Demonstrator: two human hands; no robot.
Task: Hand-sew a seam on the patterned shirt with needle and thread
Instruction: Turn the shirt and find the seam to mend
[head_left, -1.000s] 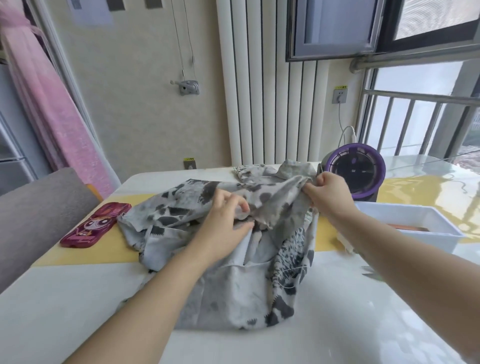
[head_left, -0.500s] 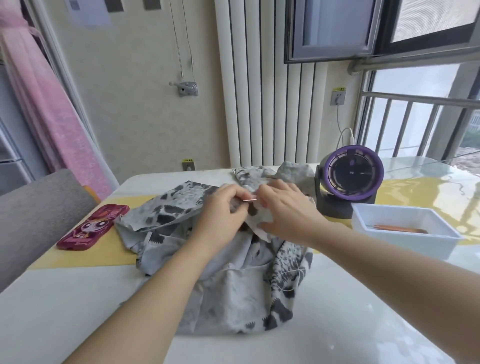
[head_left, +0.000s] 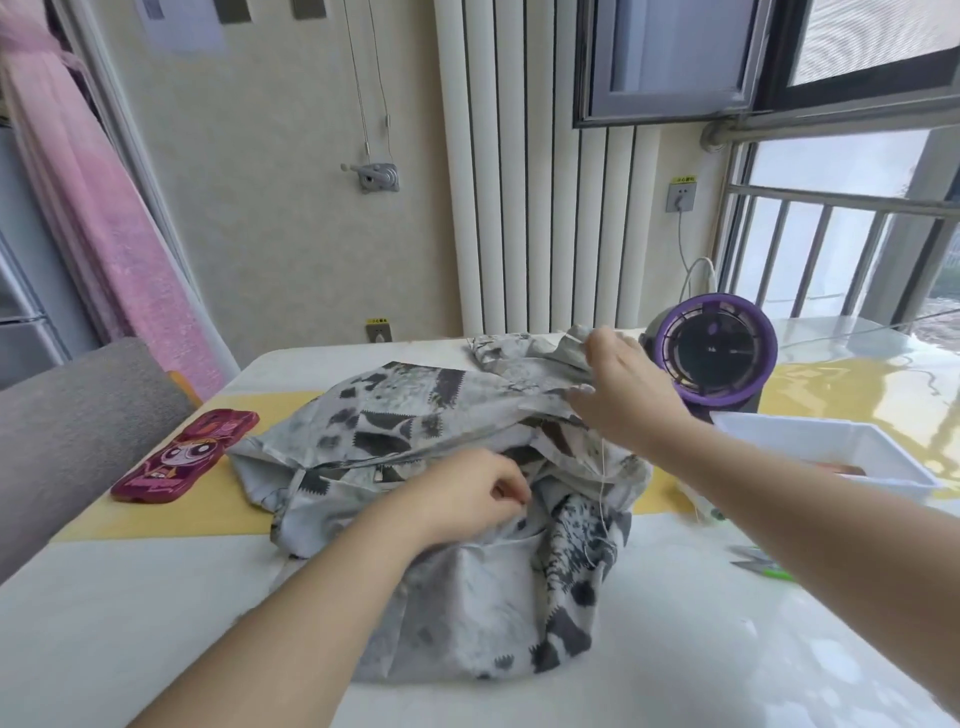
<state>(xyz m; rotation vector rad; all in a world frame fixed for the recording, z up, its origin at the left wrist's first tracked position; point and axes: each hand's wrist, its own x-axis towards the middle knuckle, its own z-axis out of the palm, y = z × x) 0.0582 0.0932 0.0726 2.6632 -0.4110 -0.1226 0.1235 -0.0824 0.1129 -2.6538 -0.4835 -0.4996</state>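
- Head view: one patterned shirt (head_left: 415, 405), one thread (head_left: 601, 483).
- Two hands: left hand (head_left: 462, 493) pinches the patterned shirt; right hand (head_left: 623, 400) blurred, grip untellable.
- One white bin (head_left: 810, 436) holds something reddish (head_left: 849, 470).

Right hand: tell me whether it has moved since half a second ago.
Yes. The right hand has drawn away from the left hand on the shirt, toward the purple fan.

Beige wall (head_left: 270, 208), white radiator (head_left: 519, 182), barred window (head_left: 831, 228), daylight.
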